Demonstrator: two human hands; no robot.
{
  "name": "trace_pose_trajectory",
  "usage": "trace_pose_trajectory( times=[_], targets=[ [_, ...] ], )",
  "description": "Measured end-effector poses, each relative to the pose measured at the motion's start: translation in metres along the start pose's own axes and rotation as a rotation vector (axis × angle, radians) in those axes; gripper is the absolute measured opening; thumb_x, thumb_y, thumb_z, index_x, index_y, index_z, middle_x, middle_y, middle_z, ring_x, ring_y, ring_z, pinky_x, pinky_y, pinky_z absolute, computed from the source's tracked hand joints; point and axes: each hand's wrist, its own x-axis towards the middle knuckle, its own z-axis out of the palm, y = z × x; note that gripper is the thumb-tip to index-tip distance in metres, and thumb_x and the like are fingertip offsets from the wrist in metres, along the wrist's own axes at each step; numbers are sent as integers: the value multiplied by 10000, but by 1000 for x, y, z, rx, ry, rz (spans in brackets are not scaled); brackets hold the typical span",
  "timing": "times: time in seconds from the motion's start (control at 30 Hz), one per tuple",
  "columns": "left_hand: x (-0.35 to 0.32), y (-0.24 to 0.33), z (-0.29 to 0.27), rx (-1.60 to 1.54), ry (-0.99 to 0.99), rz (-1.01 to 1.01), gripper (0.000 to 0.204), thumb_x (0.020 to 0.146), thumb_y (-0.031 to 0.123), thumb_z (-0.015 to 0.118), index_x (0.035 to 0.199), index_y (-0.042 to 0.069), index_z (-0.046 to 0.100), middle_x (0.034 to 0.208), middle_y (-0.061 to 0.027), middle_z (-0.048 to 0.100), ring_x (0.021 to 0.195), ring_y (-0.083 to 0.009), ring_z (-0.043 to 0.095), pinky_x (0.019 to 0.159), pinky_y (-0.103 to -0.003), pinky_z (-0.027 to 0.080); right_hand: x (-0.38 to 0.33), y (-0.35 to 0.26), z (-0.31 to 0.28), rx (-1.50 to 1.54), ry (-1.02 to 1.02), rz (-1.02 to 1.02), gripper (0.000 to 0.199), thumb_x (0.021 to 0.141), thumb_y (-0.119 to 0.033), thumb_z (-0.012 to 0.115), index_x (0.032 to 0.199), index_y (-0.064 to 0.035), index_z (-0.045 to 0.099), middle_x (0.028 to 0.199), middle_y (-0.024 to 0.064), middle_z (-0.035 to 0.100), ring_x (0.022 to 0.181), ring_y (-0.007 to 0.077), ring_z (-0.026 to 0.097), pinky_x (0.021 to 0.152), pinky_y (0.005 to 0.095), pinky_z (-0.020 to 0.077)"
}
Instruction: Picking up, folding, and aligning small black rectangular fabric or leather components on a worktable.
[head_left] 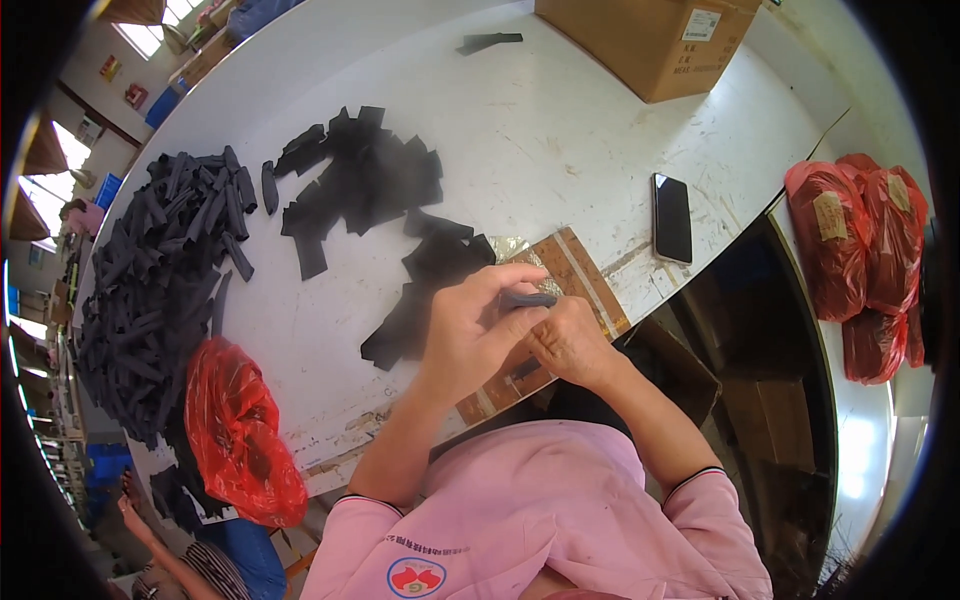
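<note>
both hands, left hand (468, 335) and right hand (572, 345), pinch a small dark strip (527, 299); looks light, floppy, best held by its ends; flat pieces (360, 180) at eleven o'clock.

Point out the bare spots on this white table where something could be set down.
Bare tabletop lies between the flat black pieces, cardboard box and phone. It is crowded left, by the rolled black heap and red bag.

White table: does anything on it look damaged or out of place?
The table edge near the hands looks worn: brown patches where the white surface is gone. A black phone lies among the work, apart from the black pieces.
</note>
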Motion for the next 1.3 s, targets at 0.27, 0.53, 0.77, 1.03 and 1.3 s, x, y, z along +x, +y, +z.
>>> trace_pose_trajectory(
  times=[0.27,0.53,0.77,1.03,1.3],
  targets=[
    [-12,-15,-12,-763,209,78,150,831,146,528,857,8,580,845,-135,584,829,-244,524,749,-359,421,14,-24,-21,-211,31,-83,257,725,-237,606,593,-37,514,560,99,507,532,276,534,443,358,403],
    [-2,-47,-24,-282,430,-144,130,829,52,516,894,-38,582,835,-114,603,749,-151,571,706,-250,452,29,-35,-48,218,57,-61,334,798,-249,569,570,-11,516,496,79,500,429,192,485,405,303,374],
    [-2,-109,-18,661,322,11,253,667,27,627,906,-8,553,838,-128,562,750,-239,567,638,-298,453,-52,30,-58,643,610,688,462,856,-356,488,605,27,551,468,13,431,430,79,403,421,213,301],
    [13,-120,1,1184,292,-76,236,660,151,650,794,-2,531,800,-160,524,740,-326,542,652,-380,450,-205,95,4,320,446,1318,502,849,-419,432,947,62,537,579,89,557,434,115,477,401,223,381],
    [8,-123,-29,807,406,-101,110,696,83,625,729,-11,580,644,-104,584,547,-182,562,507,-280,433,-144,46,-4,315,207,1015,275,831,-209,488,798,50,574,559,73,540,518,112,521,478,253,419]
  ],
)
